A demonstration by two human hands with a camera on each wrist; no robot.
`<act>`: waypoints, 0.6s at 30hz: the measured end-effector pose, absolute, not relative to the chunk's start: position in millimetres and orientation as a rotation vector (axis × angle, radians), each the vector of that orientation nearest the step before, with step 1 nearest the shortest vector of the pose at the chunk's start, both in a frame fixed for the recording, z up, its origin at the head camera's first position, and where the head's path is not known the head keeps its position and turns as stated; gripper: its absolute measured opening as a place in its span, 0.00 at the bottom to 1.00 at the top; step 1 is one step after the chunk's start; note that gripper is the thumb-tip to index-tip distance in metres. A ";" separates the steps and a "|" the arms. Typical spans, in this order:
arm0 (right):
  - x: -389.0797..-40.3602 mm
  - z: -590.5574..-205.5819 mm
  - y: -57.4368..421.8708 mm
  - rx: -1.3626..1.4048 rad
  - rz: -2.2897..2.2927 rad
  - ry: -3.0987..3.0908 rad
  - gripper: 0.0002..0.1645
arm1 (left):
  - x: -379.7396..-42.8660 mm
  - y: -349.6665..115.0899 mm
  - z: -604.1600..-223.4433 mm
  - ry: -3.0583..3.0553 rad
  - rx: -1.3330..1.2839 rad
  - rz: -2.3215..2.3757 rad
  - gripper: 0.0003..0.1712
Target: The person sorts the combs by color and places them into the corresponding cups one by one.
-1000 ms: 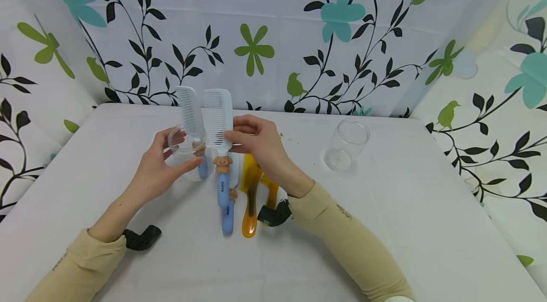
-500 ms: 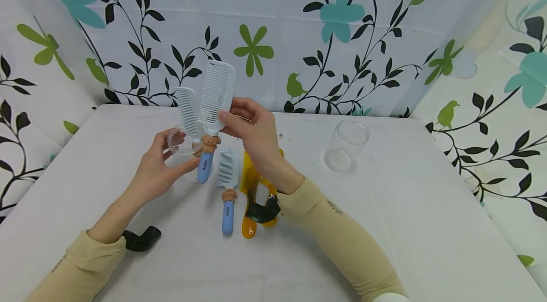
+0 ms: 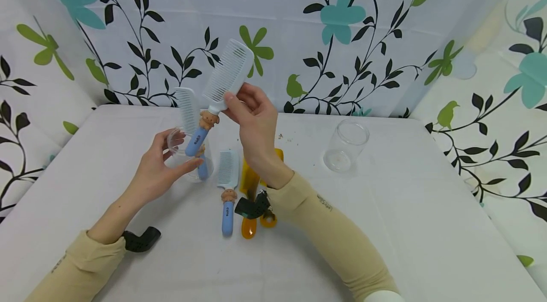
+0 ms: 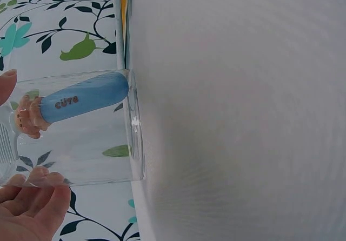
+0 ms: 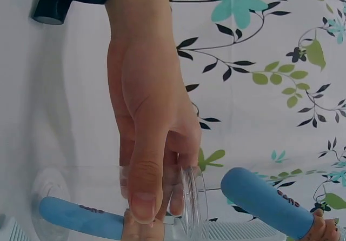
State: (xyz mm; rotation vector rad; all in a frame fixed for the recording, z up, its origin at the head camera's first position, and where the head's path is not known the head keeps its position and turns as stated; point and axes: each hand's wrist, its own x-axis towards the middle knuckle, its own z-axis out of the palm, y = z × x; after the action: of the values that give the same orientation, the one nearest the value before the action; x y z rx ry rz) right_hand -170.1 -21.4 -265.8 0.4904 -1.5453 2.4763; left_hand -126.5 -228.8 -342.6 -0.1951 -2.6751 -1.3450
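Observation:
My left hand (image 3: 155,164) grips a clear plastic jar (image 4: 81,154), thumb on one side and fingers on the other. A light-blue comb (image 3: 188,108) stands in it, teeth end up above the rim, its blue handle inside. My right hand (image 3: 258,124) pinches a matching comb (image 3: 226,74) near the neck, below its toothed head. That comb tilts, and the tip of its handle overlaps the jar's mouth in the head view. In the right wrist view the held comb's handle (image 5: 265,203) is just outside the jar's rim (image 5: 194,203).
A third blue comb (image 3: 228,197) lies on the white table (image 3: 427,226). Beside it are an amber comb (image 3: 249,181) and another amber piece (image 3: 269,219), partly hidden by my right arm. A second clear jar (image 3: 346,145) stands at the right. Small crumbs lie behind.
My right hand has lifted its comb up from over the table and tilted it, bringing the handle end left over the jar. My left hand and the jar have stayed in place.

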 end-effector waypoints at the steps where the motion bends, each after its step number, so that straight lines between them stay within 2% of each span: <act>1: -170.6 -265.6 -22.3 0.481 2.474 -1.525 0.19 | -126.9 -228.9 -342.4 -2.677 -0.192 -1.347 0.54; 18: -173.6 -275.6 -35.8 0.507 2.296 -1.564 0.18 | -126.8 -229.5 -340.7 -2.672 -0.185 -1.348 0.54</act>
State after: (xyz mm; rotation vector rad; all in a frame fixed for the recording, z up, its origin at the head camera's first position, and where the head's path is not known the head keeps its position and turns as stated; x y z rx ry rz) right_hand -173.6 -35.8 -275.6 0.5068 -1.5644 2.2961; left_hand -126.8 -229.5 -340.7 -0.1846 -2.6723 -1.3477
